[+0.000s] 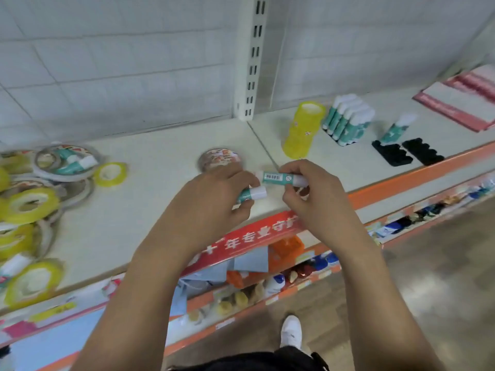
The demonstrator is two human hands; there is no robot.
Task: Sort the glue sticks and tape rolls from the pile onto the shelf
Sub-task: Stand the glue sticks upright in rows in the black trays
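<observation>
My left hand [214,199] grips a teal and white glue stick [253,194] above the shelf's front edge. My right hand [313,194] pinches a second glue stick [278,178] that lies sideways between both hands, its barcode facing up. A pile of yellow and white tape rolls [29,204] with glue sticks in it lies at the left of the white shelf [150,188]. To the right stand a stack of yellow tape rolls [304,129], a row of upright glue sticks [348,121] and a single glue stick [396,128]. A patterned tape roll [219,160] lies just behind my left hand.
Two black toothed holders [407,153] lie near the single glue stick. Pink and white packets [460,100] sit at the far right. A slotted white upright [250,57] divides the back wall. Lower shelves with goods run below the orange edge. A white shoe [291,332] stands on the floor.
</observation>
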